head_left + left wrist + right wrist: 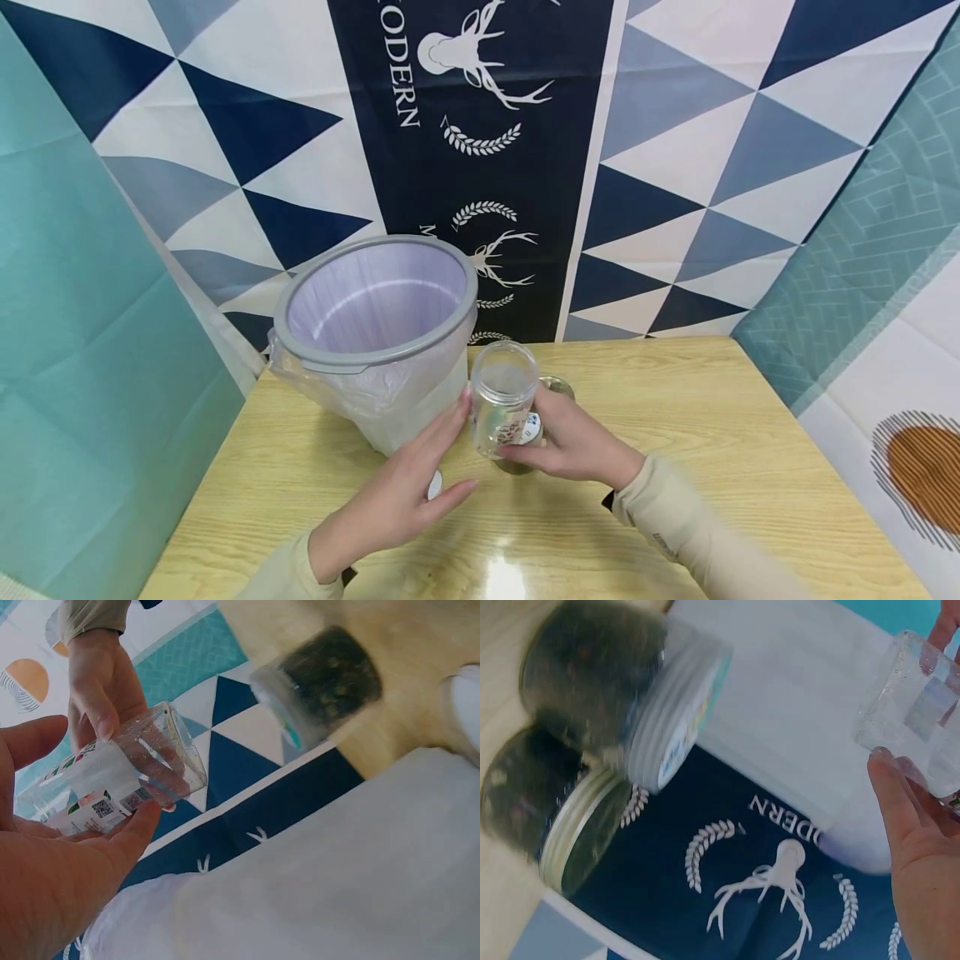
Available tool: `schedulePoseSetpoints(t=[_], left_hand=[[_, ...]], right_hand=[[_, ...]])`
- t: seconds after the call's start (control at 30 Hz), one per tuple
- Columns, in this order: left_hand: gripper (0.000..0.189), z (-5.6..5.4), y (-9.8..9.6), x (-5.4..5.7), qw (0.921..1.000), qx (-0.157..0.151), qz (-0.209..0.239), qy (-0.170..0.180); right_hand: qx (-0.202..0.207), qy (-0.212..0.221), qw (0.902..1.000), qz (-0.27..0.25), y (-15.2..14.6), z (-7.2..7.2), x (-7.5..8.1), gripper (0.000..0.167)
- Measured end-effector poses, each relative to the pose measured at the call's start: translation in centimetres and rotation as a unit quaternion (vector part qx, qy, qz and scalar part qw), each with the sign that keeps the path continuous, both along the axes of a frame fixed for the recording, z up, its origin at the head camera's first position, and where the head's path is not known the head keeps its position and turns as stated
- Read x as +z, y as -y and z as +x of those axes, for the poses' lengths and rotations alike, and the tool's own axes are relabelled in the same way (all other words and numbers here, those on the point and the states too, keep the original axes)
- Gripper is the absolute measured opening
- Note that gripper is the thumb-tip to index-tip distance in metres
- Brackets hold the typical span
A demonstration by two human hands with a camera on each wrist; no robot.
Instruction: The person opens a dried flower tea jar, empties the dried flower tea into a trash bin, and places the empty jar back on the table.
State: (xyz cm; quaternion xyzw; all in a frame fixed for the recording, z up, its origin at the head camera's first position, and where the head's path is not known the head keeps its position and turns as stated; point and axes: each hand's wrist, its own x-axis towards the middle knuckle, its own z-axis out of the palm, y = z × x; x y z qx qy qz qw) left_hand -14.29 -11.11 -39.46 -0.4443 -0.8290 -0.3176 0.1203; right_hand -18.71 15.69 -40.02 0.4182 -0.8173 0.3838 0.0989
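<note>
My right hand (581,442) grips a clear jar (491,417) above the table, its mouth tilted up in the head view. It has a printed label and looks empty in the left wrist view. My left hand (401,496) has its fingers extended along the jar's other side, fingertips at or very near it, thumb apart. Behind and below the jar stand two jars of dark contents: a lidded jar (592,682) with a label on its lid, and a second jar (532,802) beside it. A round white piece (434,485), perhaps a lid, is partly hidden behind my left hand.
Left of the jars, at the back of the wooden table (675,417), stands a white bin with a grey rim (352,358) and a clear bag liner. A patterned cloth (480,167) hangs behind the table. Teal cloth (82,350) borders the left side.
</note>
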Motion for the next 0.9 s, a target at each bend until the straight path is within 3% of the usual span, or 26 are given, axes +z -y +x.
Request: schedulePoseSetpoints(t=[0.2,0.5,0.7,0.9], left_hand=[[0.097,0.9,1.5,-1.8,0.9996,0.021,-0.011,0.015],[0.100,1.8,3.2,-5.5,0.9971,0.036,-0.015,0.066],[0.098,2.2,3.7,-7.8,0.9953,0.008,0.008,0.096],[0.095,2.7,4.0,-9.2,0.9908,-0.003,0.013,0.134]], right_hand=[[-0.022,-0.013,0.9992,0.030,1.6,0.5,-1.7,0.080],[-0.031,0.054,0.9958,0.067,3.6,0.8,-4.8,0.090],[-0.020,0.079,0.9946,0.063,4.5,1.2,-7.1,0.094],[-0.020,0.094,0.9924,0.077,5.1,1.7,-9.2,0.099]])
